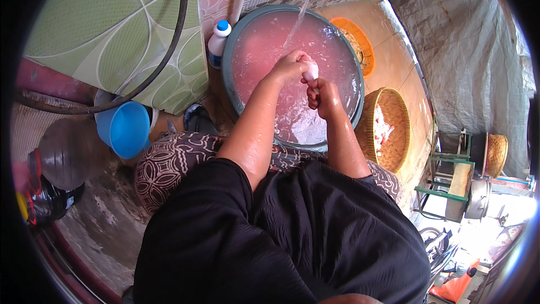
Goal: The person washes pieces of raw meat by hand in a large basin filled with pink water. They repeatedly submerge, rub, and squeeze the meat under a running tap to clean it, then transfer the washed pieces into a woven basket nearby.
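A large grey-rimmed tub of cloudy pink water sits in front of me, a thin stream of water falling into it from above. Over its middle, my left hand is closed around a small pale pink piece of raw meat, probably chicken. Just below and to the right, my right hand is closed at the lower end of the same piece, its fingers curled. The palms and part of the meat are hidden. Both forearms are wet.
Right of the tub stands a woven basket with pale meat pieces inside. An orange colander lies beyond it. At left are a white bottle with a blue cap, a blue dipper and a dark hose.
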{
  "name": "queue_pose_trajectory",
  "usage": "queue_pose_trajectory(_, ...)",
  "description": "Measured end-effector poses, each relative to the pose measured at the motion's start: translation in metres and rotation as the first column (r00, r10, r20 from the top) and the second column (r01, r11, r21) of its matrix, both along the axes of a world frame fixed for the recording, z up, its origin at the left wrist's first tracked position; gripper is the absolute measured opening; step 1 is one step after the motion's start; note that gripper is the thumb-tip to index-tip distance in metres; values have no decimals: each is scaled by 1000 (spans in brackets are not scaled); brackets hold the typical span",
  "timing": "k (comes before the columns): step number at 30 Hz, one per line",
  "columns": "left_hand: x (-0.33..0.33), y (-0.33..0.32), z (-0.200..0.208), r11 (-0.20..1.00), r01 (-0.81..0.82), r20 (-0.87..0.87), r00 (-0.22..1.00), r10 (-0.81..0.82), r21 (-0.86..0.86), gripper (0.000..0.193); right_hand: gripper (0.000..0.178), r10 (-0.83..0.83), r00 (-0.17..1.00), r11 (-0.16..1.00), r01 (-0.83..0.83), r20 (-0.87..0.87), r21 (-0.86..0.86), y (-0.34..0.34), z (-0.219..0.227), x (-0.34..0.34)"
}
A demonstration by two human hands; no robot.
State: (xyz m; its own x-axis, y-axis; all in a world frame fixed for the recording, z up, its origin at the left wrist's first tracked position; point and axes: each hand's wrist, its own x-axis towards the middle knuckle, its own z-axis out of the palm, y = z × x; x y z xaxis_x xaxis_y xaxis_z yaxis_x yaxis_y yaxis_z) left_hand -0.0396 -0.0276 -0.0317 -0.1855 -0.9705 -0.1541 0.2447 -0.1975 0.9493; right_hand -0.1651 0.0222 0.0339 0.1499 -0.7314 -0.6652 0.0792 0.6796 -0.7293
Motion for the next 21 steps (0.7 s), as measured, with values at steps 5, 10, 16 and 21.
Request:
queue_pose_trajectory(5,9,5,19,978,194,43,979,-197,77,31,16,90,980,995,-94,-176,-16,1,13,2)
queue_pose_trajectory(10,16,5,25,940,287,-20,957,-289,183,26,15,157,980,987,-152,-126,53,0,21,-7)
queue_pose_trajectory(16,11,9,27,966,230,-21,973,-229,115,20,16,124,991,987,-129,57,100,-4,11,-25)
queue_pose_trajectory(21,5,9,24,992,97,-61,994,-92,80,20,17,88,971,984,-120,223,135,-8,7,-32)
